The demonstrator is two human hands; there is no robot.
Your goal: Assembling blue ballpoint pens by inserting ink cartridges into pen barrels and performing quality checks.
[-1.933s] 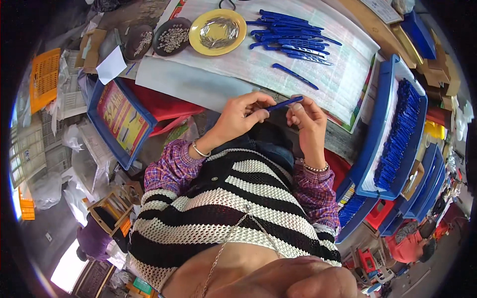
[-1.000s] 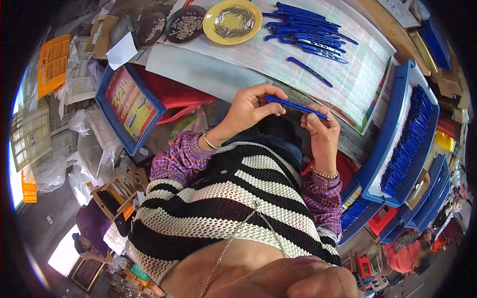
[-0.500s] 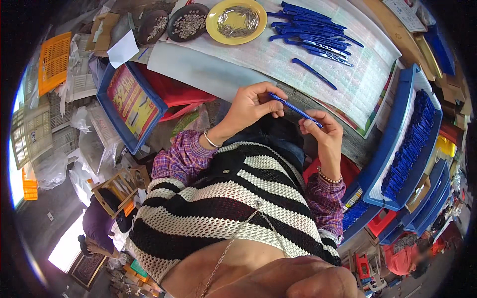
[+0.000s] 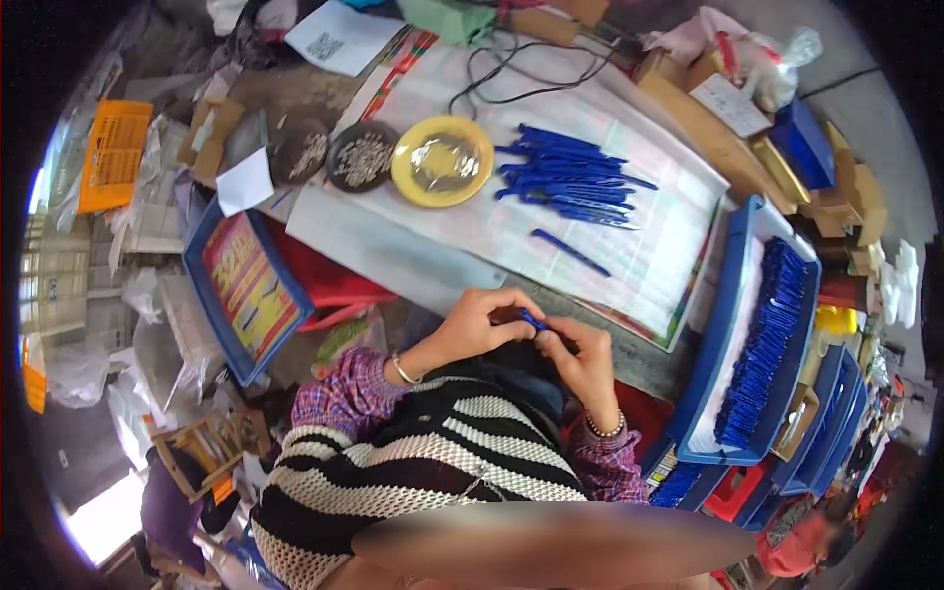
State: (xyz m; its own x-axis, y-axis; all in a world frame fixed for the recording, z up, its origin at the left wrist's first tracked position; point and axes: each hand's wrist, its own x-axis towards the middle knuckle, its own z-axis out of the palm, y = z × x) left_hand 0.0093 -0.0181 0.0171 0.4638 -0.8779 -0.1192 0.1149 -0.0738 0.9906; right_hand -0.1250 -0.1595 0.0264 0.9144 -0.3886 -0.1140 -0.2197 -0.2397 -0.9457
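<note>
Both my hands are closed on a slim blue plastic piece [image 4: 533, 321], held in front of my striped top at the table's near edge. My left hand [image 4: 484, 326] pinches it from the left. My right hand [image 4: 580, 356] grips it close by, its fingertips almost touching the left ones. Most of the piece is hidden by my fingers. Beyond my hands, a single long blue strip [image 4: 570, 253] lies on the white sheet, and behind it a pile of similar blue strips [image 4: 570, 182].
A yellow bowl [image 4: 442, 199] of thin metal pins stands beside a dark bowl [image 4: 339, 175] of small metal parts. At right is a blue tray [image 4: 795, 359] full of blue pieces; at left, another blue tray [image 4: 283, 264] with a printed sheet. A black cable [image 4: 531, 98] lies at the back.
My hands have drawn together around the blue piece, which is turned so that less of it shows. The view has tilted up, showing more of the table's far side.
</note>
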